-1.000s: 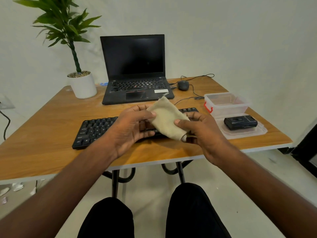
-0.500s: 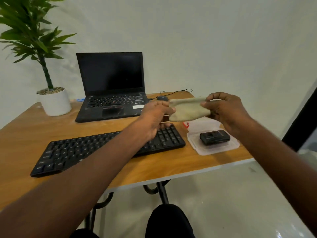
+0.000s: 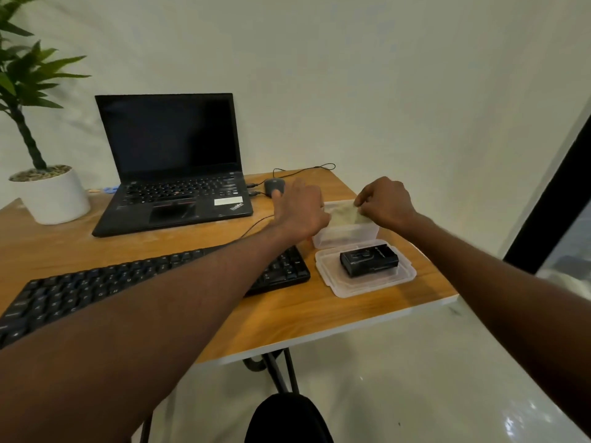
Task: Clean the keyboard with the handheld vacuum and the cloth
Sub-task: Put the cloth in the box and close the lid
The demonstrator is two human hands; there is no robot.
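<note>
A beige cloth [image 3: 346, 214] is stretched between my two hands inside the open clear plastic container [image 3: 347, 235] at the table's right side. My left hand [image 3: 301, 208] pinches its left end, my right hand [image 3: 385, 203] pinches its right end. The black keyboard [image 3: 134, 284] lies across the front of the table, partly hidden under my left forearm. The black handheld vacuum [image 3: 369, 260] rests on the clear container lid [image 3: 403, 278] just in front of the container.
A black laptop [image 3: 172, 167] stands open at the back, with a wired mouse [image 3: 274, 187] to its right. A potted plant in a white pot [image 3: 51, 195] sits at the back left. The table's right edge [image 3: 425, 310] is close to the lid.
Both hands carried the cloth from above the keyboard to the right and lowered it into the clear container. My view has swung right.
</note>
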